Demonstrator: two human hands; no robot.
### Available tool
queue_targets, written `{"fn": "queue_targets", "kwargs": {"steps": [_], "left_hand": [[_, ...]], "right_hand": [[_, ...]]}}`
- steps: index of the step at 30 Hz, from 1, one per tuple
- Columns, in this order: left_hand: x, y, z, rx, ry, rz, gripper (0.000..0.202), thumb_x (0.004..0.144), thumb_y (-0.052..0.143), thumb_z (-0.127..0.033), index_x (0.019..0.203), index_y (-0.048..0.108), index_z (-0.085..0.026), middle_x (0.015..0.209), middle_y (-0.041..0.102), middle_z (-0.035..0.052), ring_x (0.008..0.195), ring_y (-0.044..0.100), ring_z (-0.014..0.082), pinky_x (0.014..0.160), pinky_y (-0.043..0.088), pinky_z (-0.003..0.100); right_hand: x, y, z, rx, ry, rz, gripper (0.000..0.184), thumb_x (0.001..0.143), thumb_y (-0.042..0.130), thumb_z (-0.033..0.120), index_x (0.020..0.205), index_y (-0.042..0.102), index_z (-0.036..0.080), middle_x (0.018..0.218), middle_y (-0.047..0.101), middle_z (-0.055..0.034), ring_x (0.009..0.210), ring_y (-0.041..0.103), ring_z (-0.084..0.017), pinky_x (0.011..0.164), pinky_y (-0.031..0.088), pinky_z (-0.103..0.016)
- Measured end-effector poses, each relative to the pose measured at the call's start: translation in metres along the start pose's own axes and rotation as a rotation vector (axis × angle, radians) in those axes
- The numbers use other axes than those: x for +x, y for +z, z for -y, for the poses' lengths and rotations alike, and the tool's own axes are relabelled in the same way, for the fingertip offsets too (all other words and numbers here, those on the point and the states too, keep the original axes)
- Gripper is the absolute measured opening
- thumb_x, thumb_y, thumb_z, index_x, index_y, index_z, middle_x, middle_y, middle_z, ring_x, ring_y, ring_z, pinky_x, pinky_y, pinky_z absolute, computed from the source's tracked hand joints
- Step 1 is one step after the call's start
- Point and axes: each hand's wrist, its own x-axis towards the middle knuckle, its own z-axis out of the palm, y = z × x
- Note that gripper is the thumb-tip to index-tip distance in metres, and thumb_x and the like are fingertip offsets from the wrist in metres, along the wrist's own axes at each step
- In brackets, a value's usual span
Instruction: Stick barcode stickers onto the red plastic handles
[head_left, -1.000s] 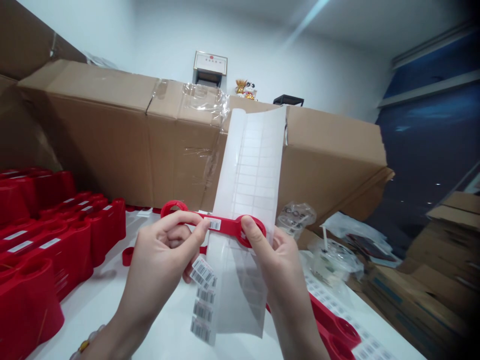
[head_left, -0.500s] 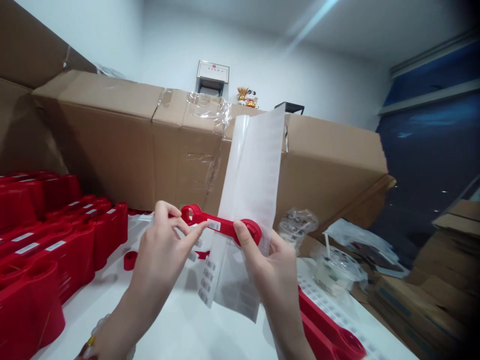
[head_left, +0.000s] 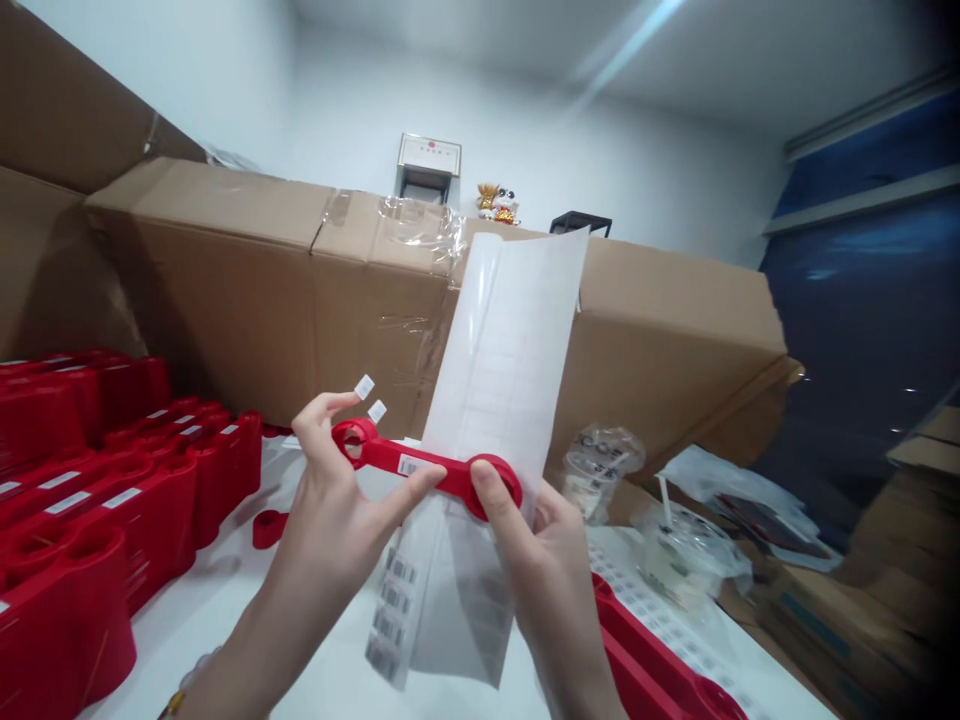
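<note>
A red plastic bar with a ring at each end (head_left: 386,458) is held level in front of me, a small barcode label (head_left: 411,465) on its face. My right hand (head_left: 536,530) grips its right ring, thumb in front, together with a tall white sheet of barcode labels (head_left: 517,340) behind it. My left hand (head_left: 330,500) is at the left ring; its thumb presses along the bar, while some of its fingers are hidden behind. Two small white labels (head_left: 364,387) cling to its raised fingertips.
Rows of labelled red parts (head_left: 67,490) stand at left. A small red ring piece (head_left: 268,528) lies near them. More red bars (head_left: 660,650) and a label strip (head_left: 675,615) lie at right, beside plastic-wrapped cups (head_left: 679,560). A large cardboard box (head_left: 360,300) stands behind the white table (head_left: 330,660).
My left thumb has slid right along the bar, uncovering the barcode label. The left index finger has lifted, showing labels at the fingertips. The bar and sheet have lowered slightly.
</note>
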Motion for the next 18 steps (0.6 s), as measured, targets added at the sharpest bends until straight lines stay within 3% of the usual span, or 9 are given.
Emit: {"fn": "queue_targets", "kwargs": {"steps": [3,9,14,16,18], "left_hand": [[0.007,-0.006,0.001,-0.124,-0.061,0.055,0.062,0.084,0.075,-0.053,0.122,0.030,-0.033,0.146,0.046,0.0089,0.120,0.061,0.0273,0.094,0.055,0.047],[0.024,-0.021,-0.001,-0.364,-0.296,0.194,0.062,0.081,0.079,-0.048,0.119,0.035,-0.030,0.138,0.057,0.0068,0.105,0.069,0.0198,0.089,0.056,0.036],[0.032,-0.030,-0.004,-0.312,-0.481,0.357,0.052,0.072,0.084,-0.054,0.107,0.065,-0.021,0.097,0.071,0.0041,0.086,0.070,0.0225,0.065,0.055,0.029],[0.034,-0.033,-0.003,-0.367,-0.482,0.382,0.047,0.071,0.085,-0.050,0.103,0.070,-0.020,0.080,0.068,0.0004,0.075,0.068,0.0205,0.057,0.051,0.027],[0.034,-0.037,-0.003,-0.443,-0.460,0.421,0.038,0.072,0.085,-0.045,0.098,0.074,-0.020,0.070,0.064,-0.0019,0.068,0.064,0.0183,0.056,0.049,0.026]], "right_hand": [[0.009,-0.006,-0.003,0.049,0.050,0.094,0.041,0.081,0.078,0.059,0.078,0.073,0.019,0.075,0.074,-0.0053,0.071,0.068,-0.023,0.061,0.053,-0.030],[0.023,-0.019,-0.005,0.090,0.110,0.176,0.040,0.081,0.079,0.058,0.079,0.075,0.018,0.080,0.076,-0.0063,0.075,0.068,-0.021,0.063,0.050,-0.028],[0.030,-0.032,-0.006,0.078,0.143,0.392,0.033,0.082,0.080,0.052,0.088,0.076,0.019,0.087,0.077,-0.0061,0.079,0.069,-0.020,0.068,0.052,-0.029],[0.032,-0.035,-0.006,0.024,0.173,0.484,0.029,0.083,0.080,0.046,0.095,0.076,0.019,0.089,0.077,-0.0059,0.082,0.069,-0.021,0.071,0.053,-0.029],[0.034,-0.035,-0.006,-0.027,0.182,0.482,0.024,0.086,0.076,0.040,0.099,0.076,0.020,0.089,0.076,-0.0050,0.086,0.069,-0.021,0.074,0.053,-0.030]]}}
